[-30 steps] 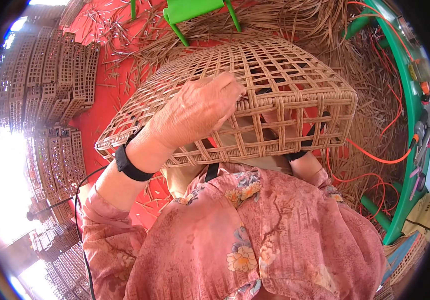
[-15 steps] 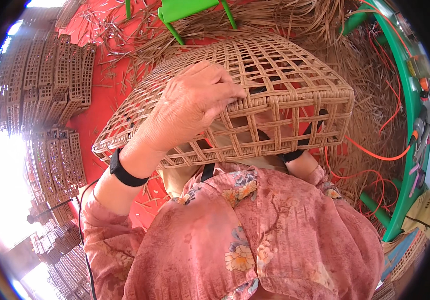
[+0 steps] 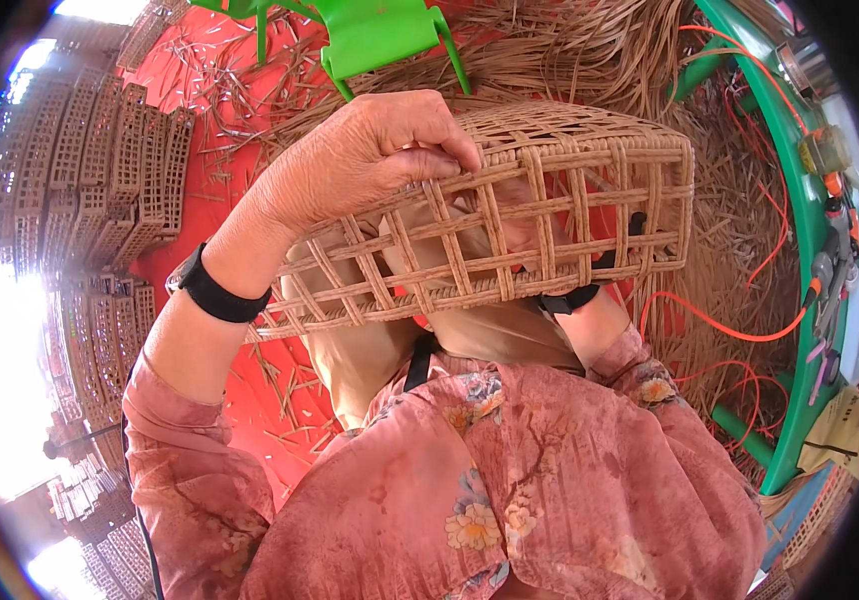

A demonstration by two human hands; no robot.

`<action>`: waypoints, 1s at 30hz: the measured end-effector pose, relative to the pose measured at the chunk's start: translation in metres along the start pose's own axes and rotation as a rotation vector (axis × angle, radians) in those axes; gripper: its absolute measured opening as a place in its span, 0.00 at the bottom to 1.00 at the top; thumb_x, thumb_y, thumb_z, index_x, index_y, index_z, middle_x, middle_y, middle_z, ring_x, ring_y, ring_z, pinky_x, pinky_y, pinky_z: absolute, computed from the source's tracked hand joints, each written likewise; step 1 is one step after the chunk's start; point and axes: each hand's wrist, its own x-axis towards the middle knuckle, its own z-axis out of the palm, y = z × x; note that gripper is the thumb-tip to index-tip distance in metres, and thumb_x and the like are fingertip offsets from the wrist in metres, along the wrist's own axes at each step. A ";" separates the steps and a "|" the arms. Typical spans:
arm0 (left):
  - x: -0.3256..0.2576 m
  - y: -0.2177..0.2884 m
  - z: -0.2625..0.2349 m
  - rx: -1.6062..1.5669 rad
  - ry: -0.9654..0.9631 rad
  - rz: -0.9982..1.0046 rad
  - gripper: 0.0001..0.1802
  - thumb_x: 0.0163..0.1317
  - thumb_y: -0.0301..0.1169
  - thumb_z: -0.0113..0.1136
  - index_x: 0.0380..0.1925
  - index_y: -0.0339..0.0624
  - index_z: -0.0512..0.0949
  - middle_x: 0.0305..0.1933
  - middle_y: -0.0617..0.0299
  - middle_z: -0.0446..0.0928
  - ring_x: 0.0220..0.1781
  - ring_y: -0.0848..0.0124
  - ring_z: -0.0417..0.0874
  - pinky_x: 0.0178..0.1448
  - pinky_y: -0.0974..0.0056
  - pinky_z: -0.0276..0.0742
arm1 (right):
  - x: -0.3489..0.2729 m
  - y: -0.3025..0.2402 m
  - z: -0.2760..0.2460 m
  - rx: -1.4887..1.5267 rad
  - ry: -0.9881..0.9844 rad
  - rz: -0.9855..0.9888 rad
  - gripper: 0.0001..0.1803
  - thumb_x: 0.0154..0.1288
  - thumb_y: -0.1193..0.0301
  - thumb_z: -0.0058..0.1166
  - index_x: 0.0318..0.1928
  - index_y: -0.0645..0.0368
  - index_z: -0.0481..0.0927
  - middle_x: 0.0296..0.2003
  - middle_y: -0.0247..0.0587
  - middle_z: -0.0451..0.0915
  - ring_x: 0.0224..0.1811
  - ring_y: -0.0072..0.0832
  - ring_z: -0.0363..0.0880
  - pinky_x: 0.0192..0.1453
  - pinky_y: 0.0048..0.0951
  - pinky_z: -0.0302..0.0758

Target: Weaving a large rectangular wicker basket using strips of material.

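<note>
A brown woven basket with an open lattice rests tilted across my lap, one long side facing me. My left hand is closed at the bend where this side meets the larger panel, thumb and fingers pinched against the strands. Behind the lattice, my right hand shows only in part through the gaps. Its fingers are mostly hidden by the weave, so its grip cannot be told. A small black thing shows through the gaps near the basket's right end; its kind is unclear. Black bands circle both wrists.
Woven baskets stand stacked at the left. Loose strips litter the red floor ahead and to the right. A green chair stands ahead. A green-framed table with tools and an orange hose is at the right.
The basket has tipped, so its long side faces me more and the larger panel shows less. My left hand has moved slightly up and left, still at the bend.
</note>
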 end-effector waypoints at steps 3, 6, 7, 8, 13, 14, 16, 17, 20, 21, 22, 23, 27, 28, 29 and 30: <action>0.007 0.004 -0.005 0.109 -0.026 0.007 0.05 0.59 0.23 0.60 0.36 0.38 0.79 0.38 0.62 0.76 0.44 0.69 0.76 0.51 0.65 0.72 | 0.002 -0.004 -0.009 0.057 0.071 0.079 0.24 0.71 0.60 0.52 0.62 0.60 0.70 0.58 0.44 0.73 0.61 0.31 0.71 0.69 0.38 0.66; 0.010 0.000 -0.004 0.057 -0.031 -0.031 0.05 0.59 0.23 0.60 0.36 0.39 0.76 0.40 0.64 0.74 0.45 0.73 0.74 0.51 0.67 0.71 | -0.001 -0.013 -0.017 -0.190 0.116 0.036 0.24 0.71 0.60 0.52 0.61 0.60 0.70 0.58 0.44 0.73 0.61 0.31 0.71 0.69 0.38 0.66; 0.010 -0.002 -0.004 0.056 -0.031 -0.029 0.05 0.59 0.23 0.60 0.36 0.39 0.76 0.40 0.64 0.74 0.45 0.73 0.74 0.51 0.67 0.71 | -0.002 -0.015 -0.019 -0.255 0.130 0.024 0.24 0.71 0.60 0.52 0.61 0.60 0.70 0.58 0.44 0.73 0.61 0.31 0.71 0.69 0.38 0.66; 0.010 -0.003 -0.003 0.012 -0.036 -0.043 0.05 0.60 0.22 0.59 0.35 0.39 0.75 0.41 0.65 0.75 0.46 0.74 0.74 0.51 0.67 0.71 | -0.003 -0.016 -0.019 -0.306 0.145 0.014 0.24 0.71 0.60 0.52 0.61 0.60 0.70 0.58 0.44 0.73 0.61 0.31 0.71 0.69 0.38 0.66; 0.006 -0.006 -0.002 -0.288 0.017 -0.110 0.03 0.62 0.23 0.58 0.35 0.40 0.74 0.43 0.66 0.76 0.47 0.76 0.75 0.52 0.68 0.71 | 0.005 -0.015 -0.018 -0.423 0.159 -0.016 0.24 0.71 0.61 0.52 0.61 0.60 0.70 0.58 0.44 0.73 0.61 0.31 0.71 0.69 0.38 0.66; 0.006 -0.003 -0.006 -0.344 0.025 -0.140 0.03 0.63 0.23 0.58 0.35 0.41 0.75 0.42 0.66 0.77 0.47 0.76 0.76 0.53 0.68 0.71 | 0.009 -0.016 -0.017 -0.421 0.153 -0.019 0.24 0.71 0.61 0.52 0.61 0.60 0.70 0.58 0.44 0.73 0.61 0.31 0.71 0.69 0.38 0.66; 0.004 0.006 -0.017 -0.396 0.039 -0.168 0.02 0.63 0.24 0.58 0.35 0.41 0.75 0.41 0.66 0.78 0.46 0.76 0.77 0.53 0.69 0.72 | 0.016 -0.014 -0.014 -0.391 0.148 -0.025 0.24 0.71 0.61 0.52 0.61 0.61 0.70 0.58 0.44 0.73 0.61 0.32 0.71 0.69 0.38 0.66; 0.004 0.010 -0.024 -0.462 0.097 -0.149 0.03 0.63 0.24 0.58 0.36 0.41 0.75 0.40 0.65 0.78 0.46 0.76 0.78 0.53 0.69 0.72 | 0.018 -0.012 -0.015 -0.382 0.150 -0.026 0.24 0.71 0.61 0.52 0.61 0.61 0.70 0.58 0.44 0.73 0.61 0.32 0.71 0.69 0.38 0.66; 0.003 0.018 -0.036 -0.531 0.201 -0.065 0.03 0.62 0.25 0.60 0.36 0.42 0.77 0.38 0.64 0.79 0.43 0.76 0.79 0.52 0.69 0.74 | 0.018 -0.012 -0.016 -0.383 0.156 -0.022 0.24 0.72 0.61 0.52 0.61 0.61 0.70 0.58 0.44 0.73 0.61 0.32 0.71 0.69 0.38 0.66; 0.004 0.020 -0.035 -0.562 0.184 -0.064 0.03 0.62 0.26 0.60 0.36 0.41 0.77 0.37 0.65 0.79 0.43 0.76 0.79 0.51 0.70 0.74 | 0.017 -0.011 -0.017 -0.393 0.162 -0.020 0.24 0.72 0.61 0.52 0.61 0.61 0.70 0.58 0.44 0.73 0.61 0.32 0.71 0.69 0.38 0.66; 0.006 0.021 -0.031 -0.595 0.166 -0.062 0.04 0.63 0.27 0.60 0.37 0.41 0.78 0.37 0.65 0.79 0.42 0.76 0.79 0.50 0.70 0.75 | 0.017 -0.011 -0.018 -0.395 0.165 -0.021 0.24 0.72 0.61 0.52 0.61 0.61 0.70 0.58 0.44 0.73 0.61 0.32 0.71 0.69 0.38 0.66; 0.007 0.028 -0.024 -0.599 0.158 -0.121 0.05 0.63 0.28 0.62 0.38 0.40 0.80 0.36 0.67 0.79 0.40 0.78 0.78 0.48 0.71 0.74 | 0.018 -0.010 -0.016 -0.393 0.159 -0.022 0.24 0.72 0.61 0.52 0.61 0.61 0.70 0.58 0.44 0.73 0.61 0.32 0.71 0.69 0.38 0.66; 0.014 0.017 -0.010 -0.454 -0.050 -0.168 0.06 0.63 0.30 0.63 0.37 0.41 0.80 0.36 0.70 0.79 0.39 0.83 0.75 0.47 0.73 0.73 | 0.021 -0.008 -0.013 -0.381 0.157 -0.023 0.24 0.72 0.61 0.51 0.61 0.61 0.70 0.58 0.44 0.73 0.61 0.32 0.71 0.69 0.38 0.66; 0.015 0.015 -0.013 -0.455 -0.050 -0.166 0.06 0.63 0.30 0.63 0.37 0.41 0.80 0.36 0.70 0.79 0.39 0.83 0.75 0.47 0.73 0.73 | 0.020 -0.008 -0.014 -0.393 0.163 -0.023 0.24 0.72 0.61 0.51 0.61 0.61 0.70 0.58 0.44 0.73 0.61 0.32 0.71 0.69 0.38 0.66; 0.016 0.015 -0.019 -0.377 -0.048 -0.190 0.07 0.63 0.30 0.63 0.38 0.40 0.80 0.36 0.70 0.79 0.39 0.83 0.75 0.47 0.73 0.73 | 0.018 -0.008 -0.015 -0.405 0.170 -0.021 0.23 0.72 0.61 0.51 0.61 0.61 0.70 0.58 0.44 0.73 0.61 0.32 0.71 0.69 0.38 0.66; 0.016 0.014 -0.024 -0.299 -0.047 -0.214 0.07 0.62 0.30 0.63 0.38 0.40 0.80 0.36 0.70 0.79 0.39 0.82 0.76 0.46 0.73 0.72 | 0.016 -0.009 -0.017 -0.425 0.177 -0.024 0.23 0.72 0.61 0.51 0.61 0.61 0.70 0.58 0.44 0.73 0.61 0.32 0.71 0.69 0.38 0.66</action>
